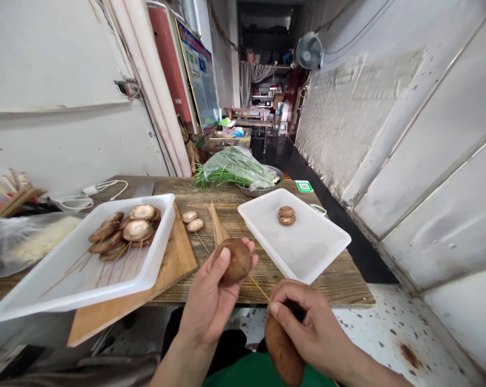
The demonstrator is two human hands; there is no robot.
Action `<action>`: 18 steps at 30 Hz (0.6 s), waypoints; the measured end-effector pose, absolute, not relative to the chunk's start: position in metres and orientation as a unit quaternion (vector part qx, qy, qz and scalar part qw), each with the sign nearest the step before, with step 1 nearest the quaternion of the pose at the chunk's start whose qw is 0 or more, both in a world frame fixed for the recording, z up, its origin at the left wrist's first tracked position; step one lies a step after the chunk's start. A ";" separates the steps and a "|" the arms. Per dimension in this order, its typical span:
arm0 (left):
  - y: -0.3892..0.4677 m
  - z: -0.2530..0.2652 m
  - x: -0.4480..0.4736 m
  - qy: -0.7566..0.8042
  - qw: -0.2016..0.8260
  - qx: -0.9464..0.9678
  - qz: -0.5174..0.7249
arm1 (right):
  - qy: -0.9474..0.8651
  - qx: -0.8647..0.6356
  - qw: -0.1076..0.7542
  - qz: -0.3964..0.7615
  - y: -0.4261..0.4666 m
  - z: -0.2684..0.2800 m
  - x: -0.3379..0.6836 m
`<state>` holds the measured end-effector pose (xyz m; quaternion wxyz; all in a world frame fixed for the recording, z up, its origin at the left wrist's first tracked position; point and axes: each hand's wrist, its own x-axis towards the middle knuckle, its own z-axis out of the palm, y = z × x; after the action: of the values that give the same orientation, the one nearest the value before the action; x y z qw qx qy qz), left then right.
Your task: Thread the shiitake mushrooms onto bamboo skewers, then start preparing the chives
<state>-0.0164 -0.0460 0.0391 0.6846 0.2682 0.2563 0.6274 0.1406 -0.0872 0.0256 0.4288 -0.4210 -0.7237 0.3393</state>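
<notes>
My left hand (206, 303) is closed around a brown mushroom cap (235, 260), thumb on top and fingers behind it. My right hand (309, 322) grips a second brown mushroom (283, 352), held lower and nearer my body. A thin wooden skewer (259, 287) runs between the two hands; where its ends sit is hidden. Beyond my left hand lie a bundle of skewers (218, 223) and two mushroom caps (195, 225), pale undersides up. To the left, a white tray (81, 295) holds several skewered mushrooms (138, 231).
The right white tray (307, 252) contains two mushrooms (286, 215). A wooden board (174, 269) lies under the left tray. Bagged green stalks (235, 166) rest on a metal bowl (277, 185) behind. A plastic bag (37, 242) and white cable (101, 188) are at left.
</notes>
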 end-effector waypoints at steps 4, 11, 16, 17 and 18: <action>-0.047 0.038 -0.015 0.260 0.679 0.275 0.629 | -0.719 -0.425 0.435 0.335 -0.087 0.025 0.138; -0.052 0.038 -0.009 0.282 0.663 0.297 0.627 | -0.725 -0.421 0.453 0.303 -0.085 0.019 0.138; -0.058 0.035 -0.005 0.287 0.665 0.312 0.615 | -0.738 -0.413 0.458 0.274 -0.085 0.017 0.137; -0.059 0.034 -0.005 0.290 0.665 0.312 0.613 | -0.739 -0.412 0.459 0.271 -0.085 0.017 0.137; -0.060 0.034 -0.004 0.292 0.666 0.312 0.611 | -0.740 -0.411 0.461 0.268 -0.085 0.017 0.137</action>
<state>-0.0037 -0.0595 0.0342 0.6664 0.3122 0.2920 0.6109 0.1370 -0.0850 0.0172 0.4607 -0.4107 -0.7397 0.2681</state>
